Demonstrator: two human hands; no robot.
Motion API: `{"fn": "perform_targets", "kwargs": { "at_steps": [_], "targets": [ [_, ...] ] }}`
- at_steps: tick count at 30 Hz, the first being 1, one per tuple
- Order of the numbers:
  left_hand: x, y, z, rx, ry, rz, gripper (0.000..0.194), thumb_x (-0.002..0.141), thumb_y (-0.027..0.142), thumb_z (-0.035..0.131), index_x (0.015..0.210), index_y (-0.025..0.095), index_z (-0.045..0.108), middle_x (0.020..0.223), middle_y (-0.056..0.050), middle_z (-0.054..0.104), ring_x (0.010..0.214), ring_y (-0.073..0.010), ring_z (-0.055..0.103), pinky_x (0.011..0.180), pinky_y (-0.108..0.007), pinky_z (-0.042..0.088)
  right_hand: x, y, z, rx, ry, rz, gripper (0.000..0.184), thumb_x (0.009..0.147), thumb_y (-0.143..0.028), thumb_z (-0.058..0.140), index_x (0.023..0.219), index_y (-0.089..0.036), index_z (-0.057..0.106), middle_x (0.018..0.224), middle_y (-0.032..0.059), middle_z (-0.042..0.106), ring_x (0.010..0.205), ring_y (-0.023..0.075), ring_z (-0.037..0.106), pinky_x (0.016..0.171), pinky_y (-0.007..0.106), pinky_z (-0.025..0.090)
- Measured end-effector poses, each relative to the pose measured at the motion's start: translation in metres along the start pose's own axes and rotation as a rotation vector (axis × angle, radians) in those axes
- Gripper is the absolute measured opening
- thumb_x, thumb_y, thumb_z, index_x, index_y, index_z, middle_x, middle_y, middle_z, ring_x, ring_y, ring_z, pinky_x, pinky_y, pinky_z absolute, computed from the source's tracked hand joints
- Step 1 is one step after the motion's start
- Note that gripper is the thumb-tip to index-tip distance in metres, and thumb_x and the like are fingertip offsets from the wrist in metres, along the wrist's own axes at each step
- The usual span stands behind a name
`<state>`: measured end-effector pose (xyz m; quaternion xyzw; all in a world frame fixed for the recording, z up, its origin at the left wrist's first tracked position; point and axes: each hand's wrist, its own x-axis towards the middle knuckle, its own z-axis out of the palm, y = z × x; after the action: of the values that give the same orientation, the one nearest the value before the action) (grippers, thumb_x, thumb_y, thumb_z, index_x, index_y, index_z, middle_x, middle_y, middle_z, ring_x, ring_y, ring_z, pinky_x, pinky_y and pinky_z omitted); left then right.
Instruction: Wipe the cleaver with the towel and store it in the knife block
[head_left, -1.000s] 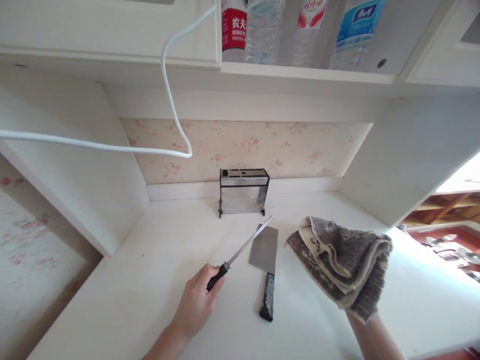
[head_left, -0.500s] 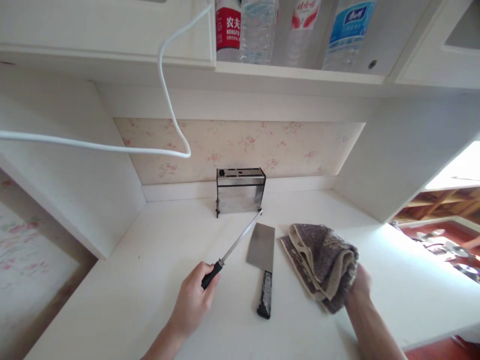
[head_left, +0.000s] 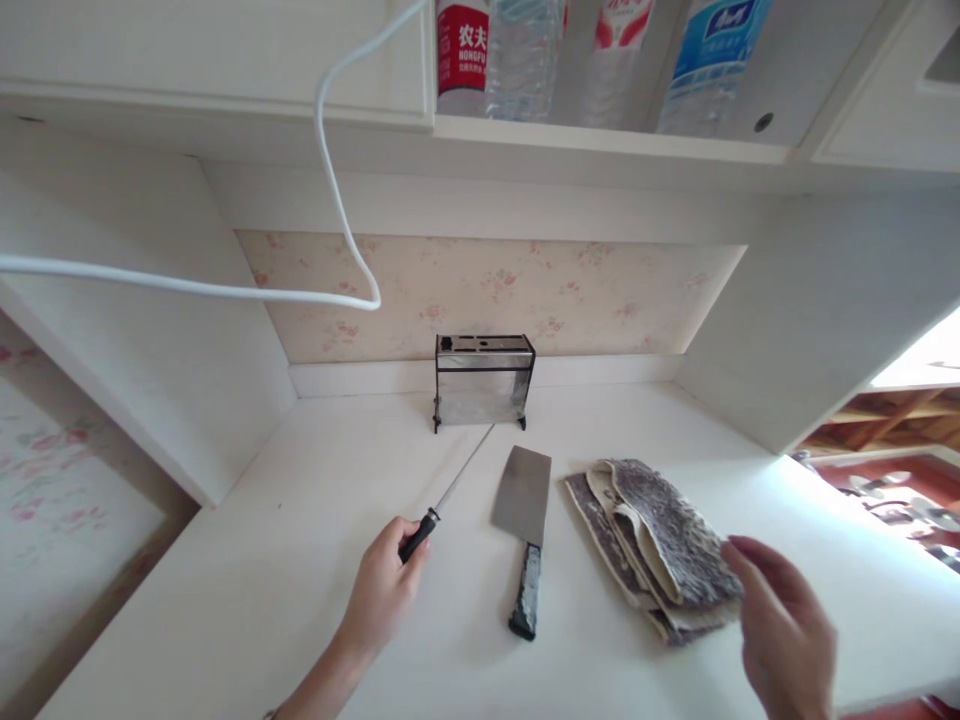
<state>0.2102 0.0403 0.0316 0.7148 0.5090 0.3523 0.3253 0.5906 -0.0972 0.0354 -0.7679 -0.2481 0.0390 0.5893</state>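
My right hand (head_left: 787, 625) is hanging half-curled at the right edge of a folded towel (head_left: 652, 545); I cannot tell whether its fingers are touching the shaggy grey-brown pile. My left hand (head_left: 386, 570) is clamping the black handle of a slim metal rod (head_left: 465, 468) above the white desk (head_left: 262, 560). Between rod and towel, a broad-bladed cleaver (head_left: 523, 498) is lying flat, its black handle looking worn. Beyond, a boxy, slot-topped rack (head_left: 484, 395) is standing. Higher, an open cupboard (head_left: 615, 140) is holding clear bottles (head_left: 523, 65).
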Motion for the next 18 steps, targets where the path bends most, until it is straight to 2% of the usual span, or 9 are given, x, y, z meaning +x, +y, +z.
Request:
{"fn": "perform_targets", "kwargs": {
  "at_steps": [2, 6, 10, 12, 14, 18],
  "targets": [
    [0.001, -0.005, 0.000, 0.060, 0.022, -0.020, 0.018, 0.088, 0.038, 0.047, 0.087, 0.021, 0.054, 0.081, -0.001, 0.063, 0.074, -0.0175, 0.059, 0.069, -0.027, 0.043, -0.015, -0.014, 0.019, -0.030, -0.220, -0.093, 0.042, 0.070, -0.053, 0.065, 0.095, -0.019, 0.066, 0.091, 0.0068, 0.067, 0.084, 0.0250, 0.061, 0.075, 0.035, 0.047],
    [0.003, -0.012, -0.002, 0.140, 0.033, -0.023, 0.015, 0.088, 0.035, 0.046, 0.086, 0.021, 0.053, 0.082, -0.002, 0.064, 0.075, -0.0182, 0.060, 0.069, -0.027, 0.044, -0.051, -0.045, 0.055, -0.166, -0.719, -0.384, 0.028, 0.084, -0.044, 0.054, 0.095, -0.023, 0.066, 0.090, 0.0064, 0.066, 0.085, 0.0219, 0.060, 0.077, 0.031, 0.047],
    [0.003, -0.013, -0.002, 0.185, 0.020, -0.015, 0.013, 0.088, 0.032, 0.044, 0.087, 0.022, 0.052, 0.084, -0.003, 0.064, 0.077, -0.0187, 0.062, 0.070, -0.028, 0.044, -0.078, -0.071, 0.074, -0.351, -1.033, -0.544, 0.031, 0.088, -0.028, 0.042, 0.112, -0.026, 0.062, 0.085, 0.0042, 0.065, 0.079, 0.0192, 0.061, 0.073, 0.029, 0.045],
    [0.002, -0.012, -0.002, 0.210, 0.009, -0.025, 0.012, 0.089, 0.031, 0.043, 0.088, 0.022, 0.051, 0.085, -0.003, 0.065, 0.078, -0.0192, 0.062, 0.070, -0.029, 0.044, -0.084, -0.078, 0.078, -0.457, -1.120, -0.573, 0.042, 0.084, -0.020, 0.040, 0.122, -0.028, 0.056, 0.088, 0.0038, 0.067, 0.075, 0.0191, 0.063, 0.068, 0.028, 0.044],
    [0.001, -0.012, -0.001, 0.235, 0.004, -0.036, 0.011, 0.089, 0.029, 0.043, 0.088, 0.022, 0.051, 0.087, -0.004, 0.065, 0.080, -0.0198, 0.063, 0.071, -0.030, 0.045, -0.086, -0.082, 0.080, -0.566, -1.148, -0.605, 0.051, 0.078, -0.016, 0.040, 0.126, -0.030, 0.053, 0.089, 0.0042, 0.068, 0.076, 0.0207, 0.065, 0.067, 0.028, 0.043],
    [-0.001, -0.014, 0.001, 0.286, 0.005, -0.028, 0.009, 0.088, 0.027, 0.043, 0.090, 0.022, 0.050, 0.090, -0.005, 0.066, 0.080, -0.0203, 0.065, 0.070, -0.030, 0.046, -0.087, -0.083, 0.083, -0.718, -1.181, -0.666, 0.056, 0.072, -0.013, 0.042, 0.122, -0.035, 0.057, 0.083, 0.0047, 0.069, 0.079, 0.0236, 0.067, 0.065, 0.027, 0.039]
  ]
}}
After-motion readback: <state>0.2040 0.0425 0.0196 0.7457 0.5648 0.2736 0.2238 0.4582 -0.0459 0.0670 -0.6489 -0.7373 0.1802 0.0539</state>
